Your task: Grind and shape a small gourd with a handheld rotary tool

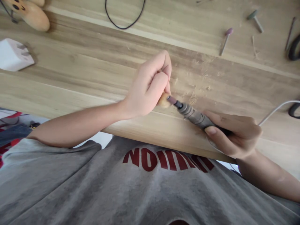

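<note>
Near the table's front edge, my left hand [150, 87] is closed around a small rounded wooden piece [164, 101], and only the piece's lower end shows under the fingers. My right hand [234, 134] grips a grey rotary tool [193, 115] that points up and to the left. A reddish-brown cylindrical bit [172, 100] sits in its tip. The bit overlaps the right side of the wooden piece in view; whether they touch is hard to tell.
Wood shavings [206, 78] lie beyond the tool. A pink-tipped bit [226, 40] and a green-tipped bit [256, 20] rest at the back right. On the left are a white plug adapter [15, 56] and a wooden figure [35, 18]. A black cord [125, 28] loops at the back.
</note>
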Motion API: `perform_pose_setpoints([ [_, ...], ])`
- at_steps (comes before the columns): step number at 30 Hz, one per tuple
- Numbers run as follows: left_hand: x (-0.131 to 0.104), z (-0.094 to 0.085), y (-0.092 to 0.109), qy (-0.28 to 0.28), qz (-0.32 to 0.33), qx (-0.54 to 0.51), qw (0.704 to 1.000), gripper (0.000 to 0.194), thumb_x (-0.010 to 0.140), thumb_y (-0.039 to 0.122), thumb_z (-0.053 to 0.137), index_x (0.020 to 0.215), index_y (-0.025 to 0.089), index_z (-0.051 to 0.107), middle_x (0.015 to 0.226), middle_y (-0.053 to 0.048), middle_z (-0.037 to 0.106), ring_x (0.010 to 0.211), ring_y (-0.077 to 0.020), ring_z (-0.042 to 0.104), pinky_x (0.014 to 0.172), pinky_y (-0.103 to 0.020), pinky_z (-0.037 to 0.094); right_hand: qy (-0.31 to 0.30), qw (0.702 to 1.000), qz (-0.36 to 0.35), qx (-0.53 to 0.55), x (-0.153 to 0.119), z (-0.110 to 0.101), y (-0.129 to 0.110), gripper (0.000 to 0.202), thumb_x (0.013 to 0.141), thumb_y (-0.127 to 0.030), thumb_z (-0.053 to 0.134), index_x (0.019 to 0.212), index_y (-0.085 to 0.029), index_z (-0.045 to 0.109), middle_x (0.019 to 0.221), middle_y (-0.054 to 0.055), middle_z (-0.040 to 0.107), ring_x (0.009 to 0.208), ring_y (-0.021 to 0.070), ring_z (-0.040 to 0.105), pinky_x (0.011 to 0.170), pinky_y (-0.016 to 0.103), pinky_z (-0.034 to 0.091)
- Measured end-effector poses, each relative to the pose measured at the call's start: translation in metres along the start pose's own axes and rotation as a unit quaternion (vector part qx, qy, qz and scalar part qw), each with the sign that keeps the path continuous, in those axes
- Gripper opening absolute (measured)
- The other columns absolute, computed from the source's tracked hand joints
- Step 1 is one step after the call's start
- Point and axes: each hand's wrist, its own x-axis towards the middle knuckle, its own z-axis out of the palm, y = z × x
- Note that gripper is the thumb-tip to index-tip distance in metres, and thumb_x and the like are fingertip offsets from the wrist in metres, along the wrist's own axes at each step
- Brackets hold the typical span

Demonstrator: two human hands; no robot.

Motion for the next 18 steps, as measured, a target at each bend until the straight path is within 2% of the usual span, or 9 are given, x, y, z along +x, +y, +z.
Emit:
perform_pose_setpoints([
  [7, 0.0003, 0.0002, -0.0006, -0.005, 0.0, -0.001, 1.0, 0.021, 0.081, 0.008, 0.044, 0.069, 0.025, 0.047, 0.053, 0.004, 0.053, 0.045, -0.0119, 0.054, 0.048, -0.031, 0.034, 0.003, 1.0, 0.023, -0.003, -0.0002, -0.0003, -0.0019, 0.026, 0.094, -0.023, 0.058, 0.111, -0.023, 0.077, 0.064, 0.0, 0.066, 0.05, 0.0125, 0.062, 0.043, 0.023, 0.046],
  [10, -0.001, 0.0009, 0.0005, -0.003, -0.016, -0.01, 1.0, 0.021, 0.081, 0.006, 0.043, 0.071, 0.024, 0.047, 0.052, 0.005, 0.053, 0.042, -0.0104, 0.053, 0.047, -0.029, 0.032, -0.001, 1.0, -0.003, 0.007, -0.0003, 0.0002, -0.0007, 0.029, 0.093, -0.023, 0.059, 0.117, -0.024, 0.076, 0.068, 0.001, 0.07, 0.05, 0.0128, 0.061, 0.043, 0.023, 0.048],
  [15, -0.0015, 0.001, 0.0013, 0.0, -0.018, -0.005, 1.0, 0.018, 0.084, 0.009, 0.046, 0.072, 0.022, 0.048, 0.055, 0.005, 0.056, 0.042, -0.0087, 0.051, 0.05, -0.028, 0.034, 0.003, 1.0, -0.004, 0.0, -0.0008, 0.0009, 0.0005, 0.03, 0.094, -0.021, 0.058, 0.118, -0.023, 0.075, 0.067, 0.001, 0.068, 0.051, 0.0123, 0.061, 0.043, 0.023, 0.046],
  [18, -0.0009, 0.0011, 0.0012, 0.004, -0.02, -0.014, 1.0, 0.019, 0.08, 0.006, 0.044, 0.073, 0.022, 0.049, 0.052, 0.005, 0.054, 0.046, -0.0091, 0.054, 0.051, -0.027, 0.034, -0.004, 1.0, -0.005, 0.006, -0.001, 0.0009, 0.0002, 0.031, 0.095, -0.022, 0.058, 0.121, -0.023, 0.074, 0.07, 0.002, 0.071, 0.055, 0.0131, 0.065, 0.045, 0.023, 0.048],
])
